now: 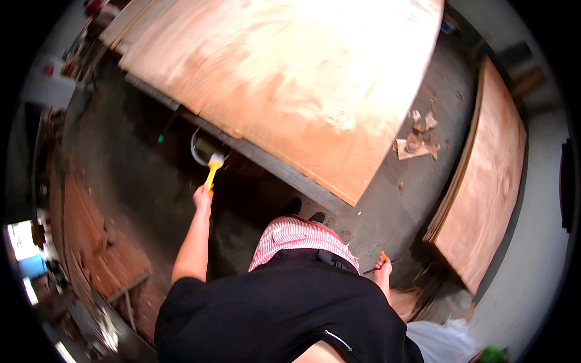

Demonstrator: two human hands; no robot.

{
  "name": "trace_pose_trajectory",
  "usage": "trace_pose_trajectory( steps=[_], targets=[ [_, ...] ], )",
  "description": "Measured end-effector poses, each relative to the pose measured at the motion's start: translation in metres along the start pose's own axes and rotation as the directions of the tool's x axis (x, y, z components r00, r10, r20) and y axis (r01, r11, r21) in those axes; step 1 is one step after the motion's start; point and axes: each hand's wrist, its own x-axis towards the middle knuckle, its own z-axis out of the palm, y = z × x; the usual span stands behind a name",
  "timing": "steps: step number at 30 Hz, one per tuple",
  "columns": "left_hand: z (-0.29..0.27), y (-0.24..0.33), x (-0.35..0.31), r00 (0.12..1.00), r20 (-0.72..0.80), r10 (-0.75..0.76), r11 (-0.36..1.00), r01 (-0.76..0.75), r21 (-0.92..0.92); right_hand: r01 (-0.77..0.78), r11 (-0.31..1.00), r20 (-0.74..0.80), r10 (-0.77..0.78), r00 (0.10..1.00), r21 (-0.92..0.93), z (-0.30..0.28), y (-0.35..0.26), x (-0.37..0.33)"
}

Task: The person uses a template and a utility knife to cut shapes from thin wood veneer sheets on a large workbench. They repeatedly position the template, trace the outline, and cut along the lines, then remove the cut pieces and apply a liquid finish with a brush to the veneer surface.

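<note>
Just off the near edge of the board (272,78), I see the left hand (203,197) wrapping its fingers round a yellow tool (212,173) by a pail (193,149); past the board's near corner, the right hand (382,270) grips an orange-handled tool (384,256). A careless swing could knock the pail.

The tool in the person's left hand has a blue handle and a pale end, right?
Not quite: in the head view, the tool in the left hand has a yellow handle, not a blue one, and a pale end.
</note>
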Motion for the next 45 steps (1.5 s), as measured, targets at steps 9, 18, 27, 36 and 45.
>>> trace_pose_trajectory(
  steps=[9, 18, 27, 36, 45],
  targets=[
    [0.011, 0.002, 0.078, 0.972, -0.229, -0.062, 0.831, 0.177, 0.527, 0.098, 0.950, 0.213, -0.034, 0.977, -0.298, 0.090, -0.029, -0.049],
    [0.017, -0.002, 0.087, 0.994, -0.105, 0.005, 0.962, 0.024, 0.273, 0.169, 0.885, 0.319, -0.025, 0.947, -0.434, 0.107, -0.070, -0.038],
    [0.037, 0.002, -0.045, 0.985, -0.172, -0.029, 0.963, -0.019, -0.270, 0.097, 0.930, 0.283, 0.008, 0.959, -0.356, 0.058, -0.157, 0.057],
    [0.229, 0.079, -0.130, 0.995, 0.053, 0.088, 0.936, -0.064, -0.347, 0.146, 0.945, 0.196, -0.090, 0.976, -0.292, -0.029, -0.319, 0.142],
    [0.459, 0.176, -0.151, 0.916, 0.364, 0.167, 0.967, -0.079, -0.243, 0.152, 0.964, 0.215, -0.104, 0.971, -0.218, 0.062, -0.420, 0.217]
  ],
)
